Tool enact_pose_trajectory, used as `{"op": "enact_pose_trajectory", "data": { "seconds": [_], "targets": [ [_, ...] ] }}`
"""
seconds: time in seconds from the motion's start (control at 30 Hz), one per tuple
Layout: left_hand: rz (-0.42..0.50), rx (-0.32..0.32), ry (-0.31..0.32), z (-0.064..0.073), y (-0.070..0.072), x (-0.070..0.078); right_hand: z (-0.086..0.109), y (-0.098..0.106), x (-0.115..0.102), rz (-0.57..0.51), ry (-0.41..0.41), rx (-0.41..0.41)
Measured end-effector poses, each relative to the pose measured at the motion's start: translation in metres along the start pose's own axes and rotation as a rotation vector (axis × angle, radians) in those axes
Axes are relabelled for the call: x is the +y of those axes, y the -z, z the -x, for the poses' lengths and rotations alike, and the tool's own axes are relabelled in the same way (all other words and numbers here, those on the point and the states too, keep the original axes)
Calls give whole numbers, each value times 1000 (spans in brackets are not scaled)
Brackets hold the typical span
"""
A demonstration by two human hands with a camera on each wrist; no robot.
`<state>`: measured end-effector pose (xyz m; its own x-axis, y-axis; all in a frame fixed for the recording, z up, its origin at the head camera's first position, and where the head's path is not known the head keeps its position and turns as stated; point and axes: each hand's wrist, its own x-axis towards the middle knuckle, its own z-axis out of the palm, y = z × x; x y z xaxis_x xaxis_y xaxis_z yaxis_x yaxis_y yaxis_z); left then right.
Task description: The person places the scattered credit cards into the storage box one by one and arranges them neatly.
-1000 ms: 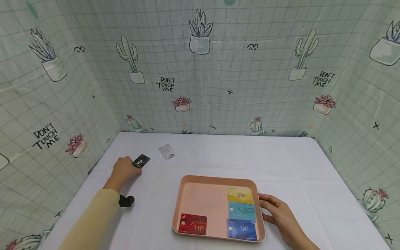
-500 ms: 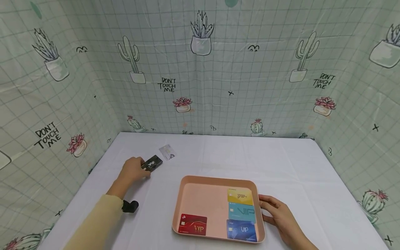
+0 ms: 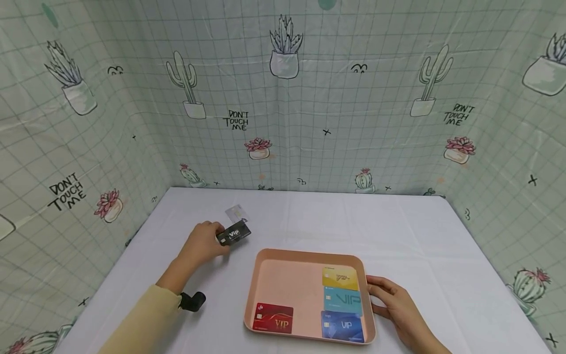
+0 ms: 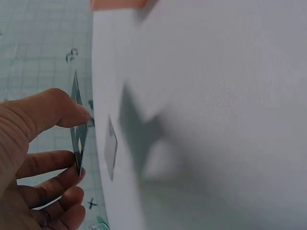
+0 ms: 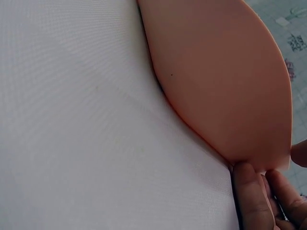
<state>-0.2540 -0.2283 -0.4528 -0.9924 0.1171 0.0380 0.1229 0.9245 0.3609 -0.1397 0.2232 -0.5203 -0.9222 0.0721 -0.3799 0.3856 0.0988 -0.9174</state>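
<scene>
My left hand (image 3: 201, 244) pinches a black VIP card (image 3: 234, 233) between thumb and fingers, above the white table. In the left wrist view the card (image 4: 79, 143) is seen nearly edge-on, lifted off the cloth with its shadow beside it. My right hand (image 3: 396, 309) touches the outer right side of a pink tray (image 3: 287, 252); the right wrist view has its fingertips (image 5: 245, 173) against the tray wall (image 5: 220, 81). Inside the tray lie a red VIP card (image 3: 272, 318) at lower left and yellow (image 3: 339, 279), teal (image 3: 342, 300) and blue (image 3: 342, 326) cards stacked along the right.
A pale, see-through-looking card (image 3: 236, 213) lies flat on the table behind the black one, partly covered by it in the head view. Patterned cloth walls (image 3: 305, 108) enclose the table's back and sides. A black device (image 3: 192, 301) sits at my left wrist.
My left hand has carried the black card rightward, toward the tray, and it now overlaps the pale card's corner in view. My right hand and the tray stay put.
</scene>
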Motion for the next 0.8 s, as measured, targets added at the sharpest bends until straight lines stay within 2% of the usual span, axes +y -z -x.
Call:
{"op": "enact_pose_trajectory", "data": {
  "seconds": [0.13, 0.37, 0.8],
  "targets": [
    [-15, -6, -42, 5, 2, 14, 0, -1, -2, -3, -9, 0],
    [-12, -53, -95, 19, 4, 34, 1, 1, -5, 2, -7, -19],
    [34, -93, -255, 44, -10, 59, 6, 0, -9, 4, 54, -8]
  ]
}}
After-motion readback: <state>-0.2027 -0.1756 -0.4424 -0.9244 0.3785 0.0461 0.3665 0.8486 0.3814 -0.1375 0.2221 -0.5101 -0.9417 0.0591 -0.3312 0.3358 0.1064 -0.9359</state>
